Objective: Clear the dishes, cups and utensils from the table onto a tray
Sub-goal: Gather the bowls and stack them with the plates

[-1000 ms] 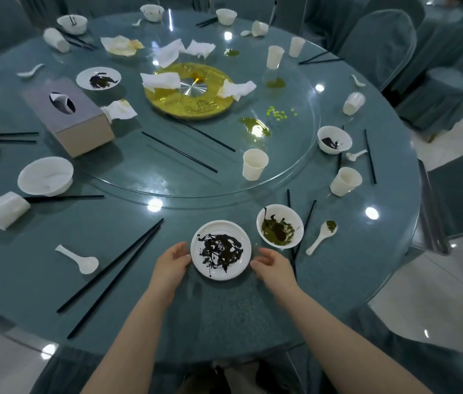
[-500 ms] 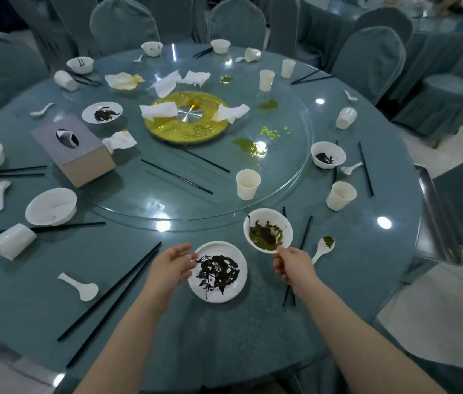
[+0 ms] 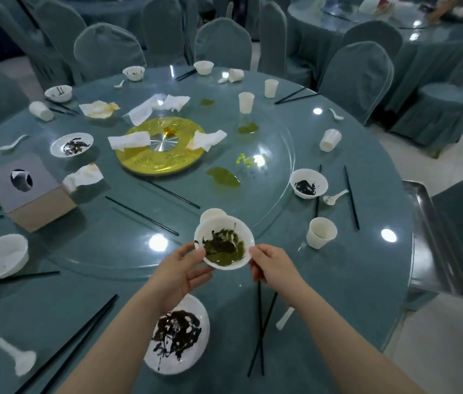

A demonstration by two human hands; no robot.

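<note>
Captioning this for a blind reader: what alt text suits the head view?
Both hands, left hand and right hand, hold a white bowl of green-black scraps above a round teal glass-topped table littered with dishes; a sauce-smeared white plate sits nearer.

A white bowl (image 3: 223,241), smeared green and black, is showing at centre; at six o'clock a white plate (image 3: 177,335) is wearing black streaks; at eleven o'clock a gold disc (image 3: 159,146) is gleaming.

Your left hand (image 3: 180,270) and right hand (image 3: 274,267): both bare, no gloves, rings or watch. Your forearms: bare, no sleeves in view.
</note>
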